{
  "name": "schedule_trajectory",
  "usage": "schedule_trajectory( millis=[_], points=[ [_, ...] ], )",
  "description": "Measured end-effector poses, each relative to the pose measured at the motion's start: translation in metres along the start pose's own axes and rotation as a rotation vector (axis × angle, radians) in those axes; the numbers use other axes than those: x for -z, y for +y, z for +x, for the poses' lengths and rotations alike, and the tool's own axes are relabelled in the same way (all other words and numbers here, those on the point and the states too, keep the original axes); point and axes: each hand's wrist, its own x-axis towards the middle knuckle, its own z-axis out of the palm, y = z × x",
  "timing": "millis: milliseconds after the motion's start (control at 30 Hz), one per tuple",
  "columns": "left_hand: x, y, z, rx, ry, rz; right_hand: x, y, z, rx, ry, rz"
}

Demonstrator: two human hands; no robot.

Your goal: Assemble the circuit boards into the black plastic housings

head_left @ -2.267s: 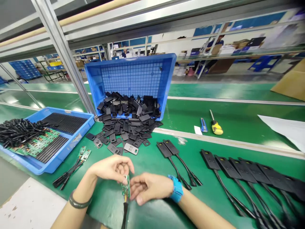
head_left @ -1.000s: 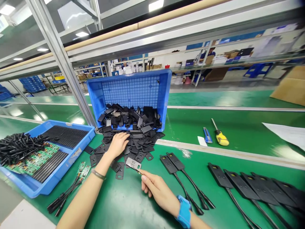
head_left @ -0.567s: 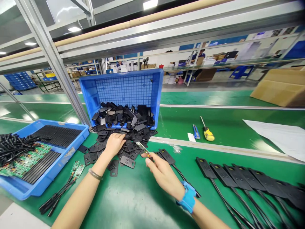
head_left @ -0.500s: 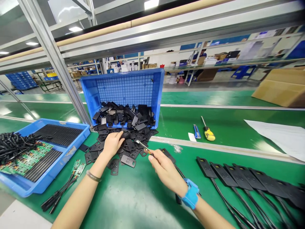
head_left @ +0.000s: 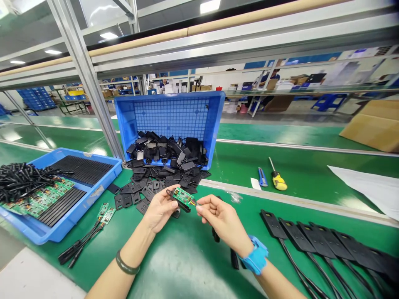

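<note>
My left hand (head_left: 160,208) is closed on a black plastic shell piece (head_left: 176,203), held above the green table. A small green circuit board (head_left: 183,197) lies on that shell. My right hand (head_left: 220,218) pinches the board's cable end, and the black cable (head_left: 215,234) hangs below the palm. Just beyond my hands, a heap of black shell pieces (head_left: 162,174) spills from a tipped blue crate (head_left: 171,117).
A blue tray (head_left: 52,234) at left holds green boards and black cables. Two cabled boards (head_left: 104,214) lie beside it. Finished black units with cables (head_left: 314,243) line the right. A box cutter (head_left: 261,176) and a yellow screwdriver (head_left: 277,179) lie on the belt.
My left hand left the heap with a black shell and came back toward me. My right hand brought the green board onto that shell; both hands now meet above the table.
</note>
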Motion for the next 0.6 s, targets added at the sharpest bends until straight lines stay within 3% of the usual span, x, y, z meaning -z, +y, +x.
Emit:
schedule_trajectory(
  millis=[167, 400, 600],
  points=[
    [-0.0048, -0.0006, -0.0034, 0.02, -0.088, -0.047, -0.0026, -0.0007, 0.0009, -0.059, -0.035, 0.031],
    [-0.0035, -0.0047, -0.0034, -0.023, -0.039, -0.04, -0.0036, -0.0006, 0.0019, -0.075, 0.019, 0.011],
    [-0.0051, -0.0027, -0.0044, 0.015, -0.089, -0.05, -0.0064, 0.0053, 0.0019, -0.059, -0.011, 0.001]
  ],
)
